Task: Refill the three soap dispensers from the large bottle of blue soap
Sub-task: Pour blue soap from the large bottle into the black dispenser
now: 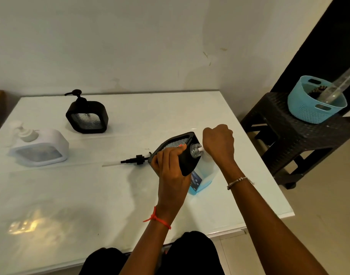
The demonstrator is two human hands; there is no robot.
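A white table (110, 195) stands against a pale wall (130, 46). There are three soap dispensers on or over it.

One is the back black dispenser (86, 116). It stands up near the wall with its pump on top. One is the white dispenser (39, 147). It stands at the left side of the table, and its pump is on too. The third is the tipped black dispenser (182, 153). The left hand (170, 167) holds it, with the fingers wrapped tight around its body. It leans over so its clear open neck points to the right.

One loose pump (134, 160) lies flat on the table, just left of the tipped dispenser.

There is one big bottle (205, 173) with blue soap in it. It stands on the table right behind the tipped dispenser. The right hand (218, 144) sits on top of the bottle with its fingers curled down over the top. A white spout (201, 149) pokes out from under that hand and goes into the clear neck.

The left wrist has one red string on it. The right wrist has one bead bracelet.

To the right of the table stands one dark stool (289, 135). On it sits one blue basket (309, 114) with a clear tube (341, 82) leaning out of it.
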